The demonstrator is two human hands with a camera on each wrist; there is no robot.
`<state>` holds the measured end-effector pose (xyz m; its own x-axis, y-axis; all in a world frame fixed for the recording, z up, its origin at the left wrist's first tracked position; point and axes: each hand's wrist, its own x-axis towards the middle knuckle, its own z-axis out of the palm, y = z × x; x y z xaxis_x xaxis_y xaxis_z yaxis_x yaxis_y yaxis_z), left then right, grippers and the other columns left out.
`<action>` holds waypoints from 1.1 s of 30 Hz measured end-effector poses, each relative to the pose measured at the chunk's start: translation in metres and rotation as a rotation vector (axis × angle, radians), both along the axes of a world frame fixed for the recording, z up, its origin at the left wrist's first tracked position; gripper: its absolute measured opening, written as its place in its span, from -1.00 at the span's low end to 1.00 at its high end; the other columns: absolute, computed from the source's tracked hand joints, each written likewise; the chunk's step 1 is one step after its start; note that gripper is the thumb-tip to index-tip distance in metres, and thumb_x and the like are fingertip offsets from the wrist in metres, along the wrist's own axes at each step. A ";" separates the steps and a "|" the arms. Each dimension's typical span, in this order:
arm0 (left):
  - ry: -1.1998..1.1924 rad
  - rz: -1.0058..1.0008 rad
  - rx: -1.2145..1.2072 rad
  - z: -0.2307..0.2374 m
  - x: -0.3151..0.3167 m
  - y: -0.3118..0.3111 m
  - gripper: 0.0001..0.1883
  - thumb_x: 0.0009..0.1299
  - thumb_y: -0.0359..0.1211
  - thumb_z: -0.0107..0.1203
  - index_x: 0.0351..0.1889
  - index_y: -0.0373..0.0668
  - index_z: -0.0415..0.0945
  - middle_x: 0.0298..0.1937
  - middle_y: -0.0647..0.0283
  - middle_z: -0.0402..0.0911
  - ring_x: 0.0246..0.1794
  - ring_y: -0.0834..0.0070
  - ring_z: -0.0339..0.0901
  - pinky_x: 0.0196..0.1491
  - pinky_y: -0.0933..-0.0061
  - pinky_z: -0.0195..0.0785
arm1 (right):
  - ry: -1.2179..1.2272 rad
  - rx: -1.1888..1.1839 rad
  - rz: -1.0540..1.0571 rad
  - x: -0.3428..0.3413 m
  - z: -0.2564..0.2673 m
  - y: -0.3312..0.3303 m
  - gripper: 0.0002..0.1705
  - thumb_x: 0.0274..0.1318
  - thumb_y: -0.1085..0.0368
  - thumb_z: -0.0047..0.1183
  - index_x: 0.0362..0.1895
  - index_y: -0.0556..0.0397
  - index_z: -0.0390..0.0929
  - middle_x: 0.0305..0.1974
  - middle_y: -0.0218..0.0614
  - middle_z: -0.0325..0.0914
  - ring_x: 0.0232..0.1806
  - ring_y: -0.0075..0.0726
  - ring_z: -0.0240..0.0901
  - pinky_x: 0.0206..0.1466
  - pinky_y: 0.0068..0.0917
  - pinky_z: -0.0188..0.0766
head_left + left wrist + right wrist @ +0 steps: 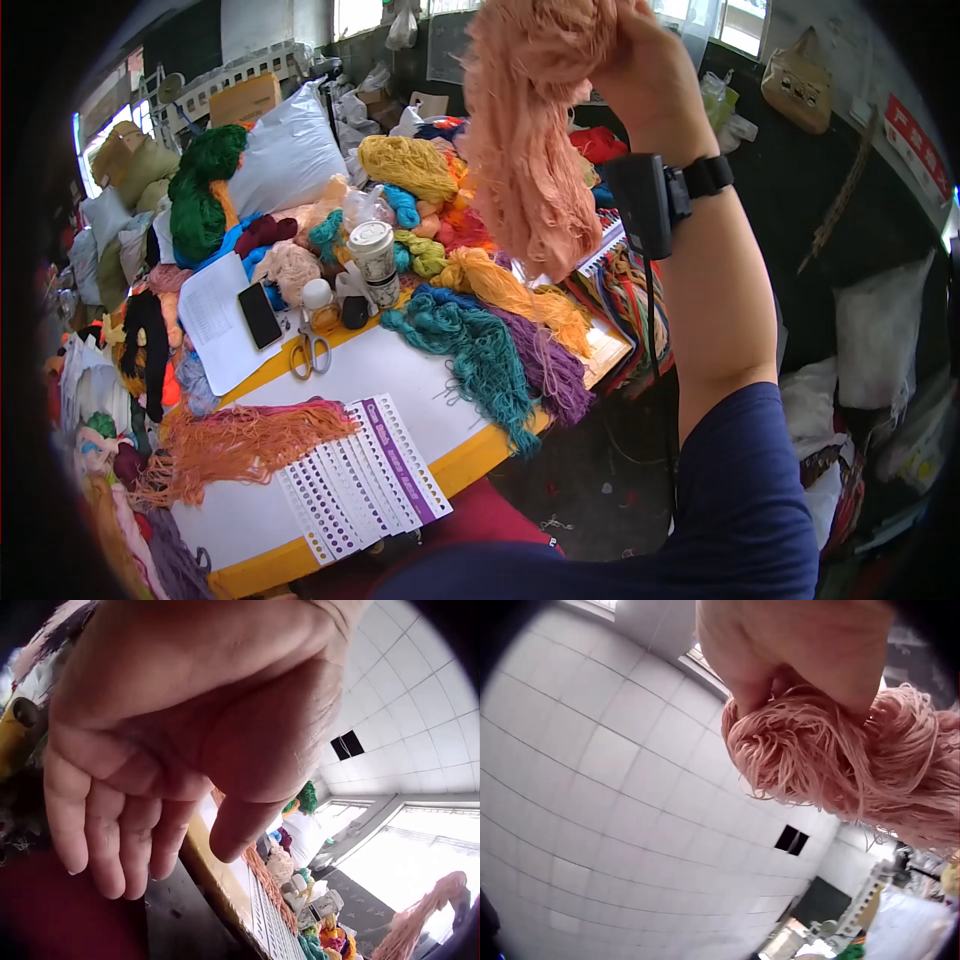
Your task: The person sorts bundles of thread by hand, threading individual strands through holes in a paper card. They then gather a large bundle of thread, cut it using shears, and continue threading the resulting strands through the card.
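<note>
My right hand (650, 75) is raised at the top of the head view and grips a pink skein of yarn (530, 130) that hangs down over the table. In the right wrist view the fingers of this hand (802, 652) sink into the bunched pink yarn (802, 750). The left hand (187, 727) holds nothing, its fingers loosely bent beside the table edge in the left wrist view; the head view does not show it. Orange-pink strands (240, 440) lie on the table across punched white cards (370, 470) with a purple strip.
Teal yarn (470, 350) and purple yarn (545, 365) hang over the table's right edge. Scissors (310, 355), a phone (260, 316), paper sheets (215, 320), a small jar (320, 305) and a lidded cup (373, 262) stand or lie before heaped yarn. A white sack (290, 150) is behind.
</note>
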<state>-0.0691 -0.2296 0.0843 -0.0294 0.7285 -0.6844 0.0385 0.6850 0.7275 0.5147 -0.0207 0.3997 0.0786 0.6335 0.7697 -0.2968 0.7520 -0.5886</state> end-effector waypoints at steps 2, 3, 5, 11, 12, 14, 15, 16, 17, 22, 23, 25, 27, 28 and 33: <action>0.037 -0.075 0.040 -0.002 -0.022 0.008 -0.60 0.46 -0.23 -0.01 0.10 -0.33 0.39 -0.04 0.04 0.58 -0.13 0.29 0.58 -0.05 0.34 0.49 | -0.037 0.041 0.128 -0.033 0.014 -0.007 -0.63 0.37 0.34 -0.31 0.21 0.11 0.22 0.12 -0.22 0.36 0.14 -0.28 0.34 0.25 -0.27 0.29; 0.075 -0.159 0.080 -0.004 -0.034 0.015 -0.58 0.44 -0.21 -0.02 0.13 -0.32 0.37 0.02 0.01 0.55 -0.08 0.27 0.56 -0.02 0.28 0.47 | -0.039 0.050 0.153 -0.031 0.014 -0.003 -0.63 0.37 0.34 -0.31 0.21 0.11 0.22 0.12 -0.22 0.36 0.14 -0.28 0.34 0.25 -0.27 0.29; 0.129 -0.193 0.294 -0.008 -0.054 0.031 -0.62 0.42 -0.36 -0.02 0.19 -0.25 0.36 -0.04 0.19 0.58 -0.09 0.42 0.56 -0.03 0.45 0.43 | -0.127 0.016 0.631 -0.035 0.021 0.017 -0.67 0.29 0.31 -0.22 0.07 0.21 0.35 0.02 -0.16 0.47 0.08 -0.20 0.44 0.21 -0.23 0.35; 0.109 -0.014 0.850 0.069 -0.014 0.058 -0.57 0.39 -0.46 -0.02 0.23 -0.27 0.31 0.15 0.20 0.45 0.02 0.41 0.51 0.04 0.50 0.38 | -0.022 -0.086 0.734 -0.149 0.009 -0.027 -0.65 0.22 0.38 -0.21 0.08 0.19 0.36 -0.03 -0.15 0.50 0.02 -0.22 0.48 0.14 -0.28 0.43; 0.069 0.023 0.939 0.081 -0.005 0.059 -0.51 0.38 -0.45 -0.01 0.28 -0.27 0.24 0.23 0.17 0.38 0.13 0.37 0.42 0.13 0.45 0.30 | -0.006 -0.142 0.733 -0.162 0.005 -0.025 -0.62 0.19 0.39 -0.22 0.09 0.19 0.35 -0.03 -0.16 0.50 0.02 -0.23 0.49 0.13 -0.26 0.43; 0.017 0.049 1.115 0.102 0.005 0.060 -0.39 0.35 -0.45 0.03 0.37 -0.25 0.10 0.37 0.12 0.20 0.34 0.33 0.20 0.30 0.36 0.11 | 0.004 -0.135 0.827 -0.190 -0.006 -0.030 -0.64 0.20 0.34 -0.20 0.04 0.24 0.38 -0.05 -0.11 0.52 -0.01 -0.20 0.49 0.13 -0.21 0.43; 0.003 0.038 1.198 0.110 0.009 0.060 -0.31 0.33 -0.45 0.06 0.41 -0.24 0.02 0.43 0.10 0.09 0.43 0.31 0.06 0.37 0.33 -0.01 | 0.019 -0.137 0.876 -0.205 -0.013 -0.032 -0.64 0.21 0.30 -0.17 -0.01 0.29 0.42 -0.06 -0.06 0.53 -0.03 -0.16 0.50 0.13 -0.16 0.42; -0.033 -0.008 1.251 0.117 0.012 0.060 -0.27 0.31 -0.45 0.07 0.42 -0.24 -0.03 0.45 0.09 0.05 0.46 0.32 -0.01 0.40 0.31 -0.09 | 0.087 -0.206 0.909 -0.223 -0.019 -0.032 -0.63 0.19 0.30 -0.17 -0.01 0.30 0.43 -0.05 -0.05 0.54 -0.03 -0.14 0.51 0.13 -0.16 0.43; -0.067 -0.057 1.303 0.124 0.015 0.060 -0.23 0.29 -0.46 0.08 0.44 -0.23 -0.07 0.47 0.09 0.01 0.49 0.32 -0.09 0.43 0.29 -0.17 | 0.106 -0.243 0.937 -0.242 -0.025 -0.037 -0.62 0.18 0.32 -0.17 0.01 0.31 0.42 -0.03 -0.03 0.53 -0.01 -0.11 0.50 0.15 -0.15 0.42; -0.301 -0.274 1.046 0.136 0.007 0.044 -0.21 0.22 -0.54 0.12 0.42 -0.27 -0.02 0.30 0.14 0.32 0.12 0.45 0.45 0.16 0.37 0.30 | 0.039 -0.259 1.284 -0.328 -0.053 -0.067 -0.51 0.05 0.49 -0.08 0.15 0.15 0.29 0.10 -0.05 0.42 0.09 -0.03 0.43 0.18 -0.14 0.42; -0.293 -0.246 1.062 0.127 0.004 0.038 -0.21 0.22 -0.54 0.12 0.42 -0.27 -0.02 0.30 0.14 0.32 0.12 0.45 0.45 0.16 0.37 0.30 | 0.041 -0.255 1.344 -0.342 -0.059 -0.072 -0.51 0.05 0.50 -0.08 0.14 0.14 0.29 0.09 -0.06 0.42 0.09 -0.02 0.44 0.18 -0.12 0.42; -0.471 -0.363 0.839 0.112 0.001 0.025 -0.28 0.20 -0.55 0.15 0.36 -0.29 0.13 0.22 0.18 0.41 0.11 0.44 0.46 0.18 0.38 0.29 | 0.060 -0.321 1.399 -0.360 -0.072 -0.071 -0.52 0.04 0.50 -0.07 0.12 0.11 0.29 0.08 -0.05 0.42 0.08 -0.01 0.44 0.18 -0.08 0.42; -0.440 -0.315 0.834 0.113 -0.013 0.003 -0.33 0.19 -0.54 0.20 0.30 -0.31 0.21 0.18 0.20 0.46 0.15 0.45 0.43 0.20 0.38 0.27 | 0.120 -0.475 1.355 -0.370 -0.083 -0.067 -0.53 0.04 0.50 -0.06 0.11 0.08 0.31 0.05 -0.03 0.43 0.08 0.00 0.44 0.18 -0.06 0.42; -0.470 -0.289 0.843 0.117 -0.022 -0.008 -0.32 0.19 -0.52 0.20 0.31 -0.32 0.20 0.19 0.19 0.45 0.16 0.45 0.42 0.22 0.37 0.26 | 0.100 -0.454 1.345 -0.373 -0.087 -0.063 -0.53 0.03 0.49 -0.03 0.10 0.08 0.32 0.08 -0.01 0.42 0.10 0.03 0.43 0.20 -0.04 0.40; -0.541 -0.138 0.892 0.158 -0.052 -0.054 -0.35 0.23 -0.50 0.15 0.31 -0.32 0.19 0.19 0.15 0.44 0.18 0.40 0.40 0.25 0.33 0.23 | 0.094 -0.426 1.522 -0.384 -0.097 -0.066 -0.52 0.03 0.48 -0.01 0.11 0.11 0.36 0.18 0.01 0.37 0.19 0.00 0.36 0.29 -0.03 0.29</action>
